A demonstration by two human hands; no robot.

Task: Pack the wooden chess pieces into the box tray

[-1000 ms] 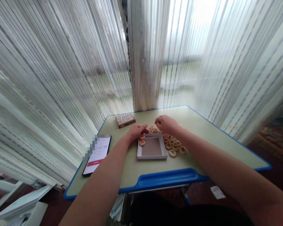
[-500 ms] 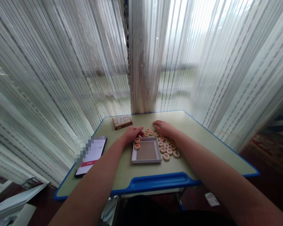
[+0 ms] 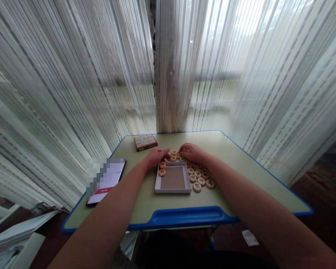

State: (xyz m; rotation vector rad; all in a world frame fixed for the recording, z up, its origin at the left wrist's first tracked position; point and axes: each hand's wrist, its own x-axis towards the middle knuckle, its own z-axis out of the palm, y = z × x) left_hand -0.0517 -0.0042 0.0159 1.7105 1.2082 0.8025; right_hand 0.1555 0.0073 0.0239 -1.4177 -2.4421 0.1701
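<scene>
A shallow white box (image 3: 173, 191) lies on the desk with two red-marked round Chinese chess pieces (image 3: 162, 172) in its far left corner. My left hand (image 3: 156, 158) rests at that corner, fingers apart, with nothing visible between them. Beyond the box's far edge are several red-marked pieces (image 3: 173, 158). My right hand (image 3: 195, 152) reaches over them from the right, its bent fingers touching or just above the nearest ones. More pieces, many marked in black (image 3: 201, 181), lie in a group right of the box, partly hidden under my right wrist and forearm.
A brown patterned box (image 3: 145, 142) lies at the back left of the desk (image 3: 226, 149). On the left side is a tablet or phone (image 3: 109, 183) with a lit screen. The desk has a blue rim and a front groove (image 3: 188, 213). Striped sheer curtains (image 3: 123, 74) hang behind.
My right hand has moved left and bent its fingers over the red-marked pieces behind the box. My left hand stays at the corner. The view has shifted slightly.
</scene>
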